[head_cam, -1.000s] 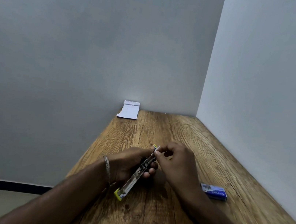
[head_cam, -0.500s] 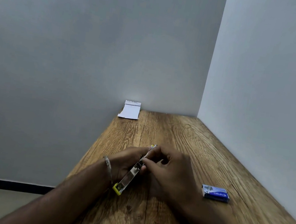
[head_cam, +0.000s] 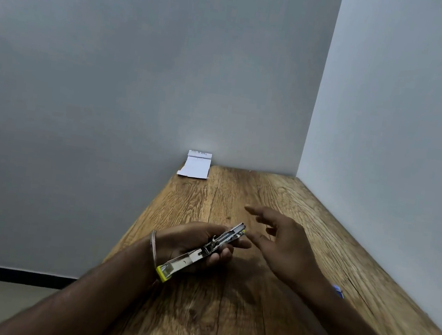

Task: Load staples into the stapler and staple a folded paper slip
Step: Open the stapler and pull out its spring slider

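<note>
**Stapler held, free hand off to fetch: keep the magazine steady**

My left hand (head_cam: 188,244) has its fingers curled round the stapler (head_cam: 201,252), gripping it near the middle of its length, above the wooden table (head_cam: 233,327). The metal body runs diagonally: the yellow end cap sits low, close to my wrist and the bangle (head_cam: 153,249), and the front tip points up and away toward the far right. I cannot tell from this view whether the staple channel is fully open or whether a strip already sits in it.

My right hand (head_cam: 282,248) is spread, fingers straight and relaxed, holding nothing, hovering just beside the stapler's tip without touching it.

I judge the loading step is in hand. To do it well, I want the left grip firm on the sides of the body only, leaving the channel unobstructed and level so a strip cannot slide out. The blue staple box (head_cam: 339,291) lies on the table to the right, mostly hidden behind my right forearm, so the reach should be short and deliberate.

The paper slip (head_cam: 195,165) rests at the far left corner of the table against the wall, well apart from both hands, not yet needed.
</note>
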